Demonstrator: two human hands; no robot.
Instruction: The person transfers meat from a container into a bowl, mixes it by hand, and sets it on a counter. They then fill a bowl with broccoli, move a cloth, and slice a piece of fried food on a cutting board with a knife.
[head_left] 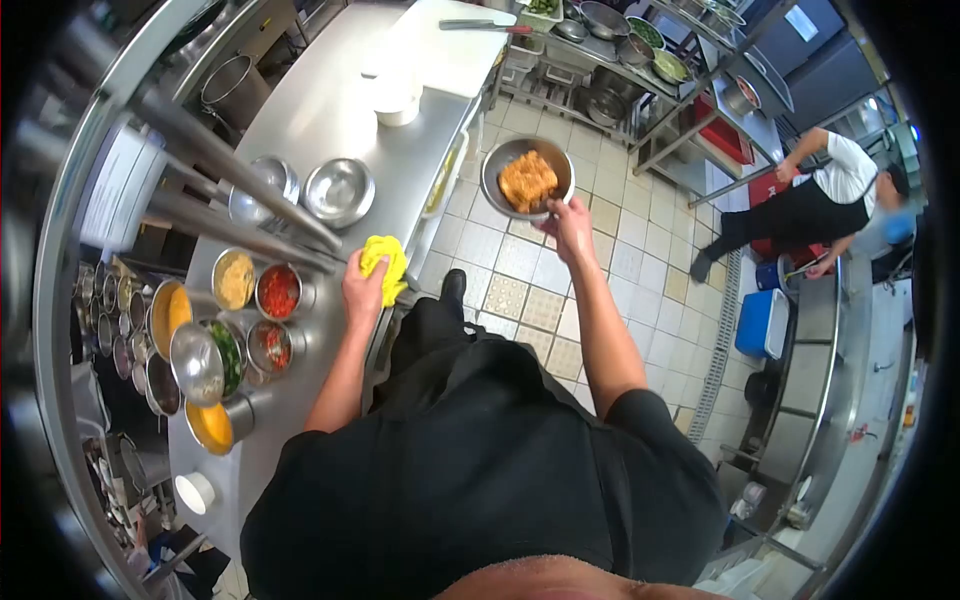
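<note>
My right hand (570,228) grips the rim of a round metal bowl (490,180) and carries it over the tiled floor. Inside the bowl lies a chunky piece of orange-brown food (528,180), whose kind I cannot make out. Bunched in my closed left hand (363,290) is a yellow cloth (384,265), held at the edge of the steel counter (335,110). Close to that hand stand a metal bowl of chopped red food (278,291) and a smaller bowl of red pieces (270,346). Farther up the counter sits a shiny metal bowl (339,192).
More bowls and pots, one with a yellow-orange mixture (212,428), crowd the counter's left side. A knife (480,25) lies on a white cutting board (440,60). Steel rails (240,210) cross above the counter. At right a co-worker (820,190) stands near a blue cooler (762,323).
</note>
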